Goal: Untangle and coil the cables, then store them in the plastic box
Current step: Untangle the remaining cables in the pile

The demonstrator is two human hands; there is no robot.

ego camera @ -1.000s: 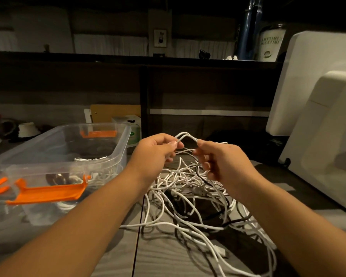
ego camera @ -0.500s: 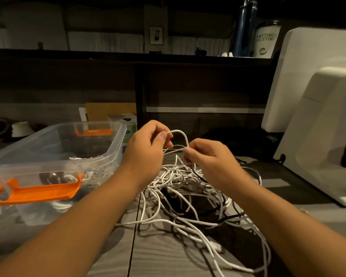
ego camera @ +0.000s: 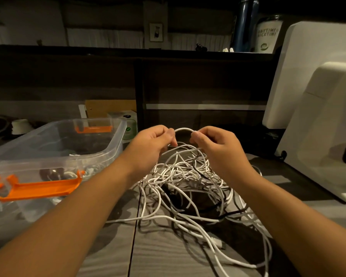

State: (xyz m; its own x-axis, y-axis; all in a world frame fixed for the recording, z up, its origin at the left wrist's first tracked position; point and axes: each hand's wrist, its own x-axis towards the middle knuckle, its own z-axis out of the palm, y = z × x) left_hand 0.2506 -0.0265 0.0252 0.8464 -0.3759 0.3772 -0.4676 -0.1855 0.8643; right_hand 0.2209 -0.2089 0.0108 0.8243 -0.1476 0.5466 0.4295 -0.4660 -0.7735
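A tangled heap of white and a few black cables (ego camera: 190, 188) lies on the grey wooden table in front of me. Above the heap, my left hand (ego camera: 150, 146) and my right hand (ego camera: 218, 146) each pinch one end of a short arched loop of white cable (ego camera: 184, 129). The hands are a short way apart with the loop spanning between them. A clear plastic box (ego camera: 116, 136) with orange latches (ego camera: 42, 188) stands to the left, with some coiled cable inside it.
A white machine (ego camera: 316, 116) fills the right side of the table. A dark shelf unit (ego camera: 188, 80) rises behind the heap. A small white container (ego camera: 130, 124) stands behind the box. A white cable plug (ego camera: 218, 241) lies near the front.
Both hands have lifted a little and moved apart, drawing the white loop into a wider arch between them. The view has tilted slightly downward.
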